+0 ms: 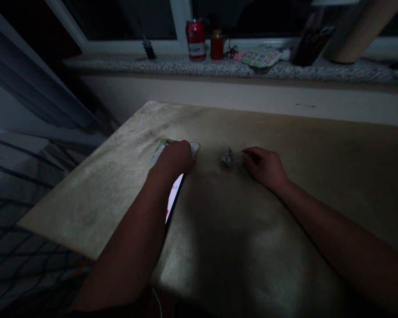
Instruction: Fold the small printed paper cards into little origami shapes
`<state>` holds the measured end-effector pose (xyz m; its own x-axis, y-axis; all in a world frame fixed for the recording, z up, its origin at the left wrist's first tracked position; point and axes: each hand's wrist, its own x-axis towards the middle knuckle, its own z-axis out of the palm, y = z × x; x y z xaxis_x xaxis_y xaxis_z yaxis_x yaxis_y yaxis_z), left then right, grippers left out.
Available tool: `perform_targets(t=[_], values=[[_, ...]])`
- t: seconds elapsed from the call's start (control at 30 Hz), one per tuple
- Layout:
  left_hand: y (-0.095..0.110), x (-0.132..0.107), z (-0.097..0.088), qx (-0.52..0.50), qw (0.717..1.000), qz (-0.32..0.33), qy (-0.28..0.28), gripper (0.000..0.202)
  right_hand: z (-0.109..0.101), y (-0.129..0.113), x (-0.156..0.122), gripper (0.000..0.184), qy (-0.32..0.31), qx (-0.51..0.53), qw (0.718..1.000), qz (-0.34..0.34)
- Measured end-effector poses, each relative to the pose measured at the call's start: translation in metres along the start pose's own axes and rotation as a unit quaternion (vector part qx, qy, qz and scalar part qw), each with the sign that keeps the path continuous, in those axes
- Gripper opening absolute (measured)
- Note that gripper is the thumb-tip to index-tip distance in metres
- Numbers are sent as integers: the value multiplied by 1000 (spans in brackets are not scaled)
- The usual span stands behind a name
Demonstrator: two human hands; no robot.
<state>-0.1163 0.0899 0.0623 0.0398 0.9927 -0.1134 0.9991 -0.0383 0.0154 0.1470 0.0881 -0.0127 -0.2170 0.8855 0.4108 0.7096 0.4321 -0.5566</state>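
My left hand (177, 155) is closed, knuckles up, over a colourful printed card or packet (195, 148) that lies flat on the table. Its fingertips are hidden, so what they hold, if anything, does not show. Below the wrist a phone or tablet with a lit white screen (174, 194) lies partly covered by the left forearm. My right hand (264, 167) rests on its side, fingers loosely curled, with a gap between thumb and forefinger and nothing visible inside. Just left of those fingertips sits a small crumpled whitish-green wad (228, 157), apart from the hand.
The pale table (119, 185) meets a wall under a speckled windowsill (172, 66). On the sill stand a red can (196, 40), a red jar (217, 45), a crumpled packet (262, 56) and a dark container (313, 44). A dark wire rack (20, 203) is at left.
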Motion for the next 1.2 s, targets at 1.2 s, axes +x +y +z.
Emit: perform_targets(t=[1.2], values=[[52,-51,-32,-162,974,41,151,11,-53,-13,-75,20,-67,66,995,-24]])
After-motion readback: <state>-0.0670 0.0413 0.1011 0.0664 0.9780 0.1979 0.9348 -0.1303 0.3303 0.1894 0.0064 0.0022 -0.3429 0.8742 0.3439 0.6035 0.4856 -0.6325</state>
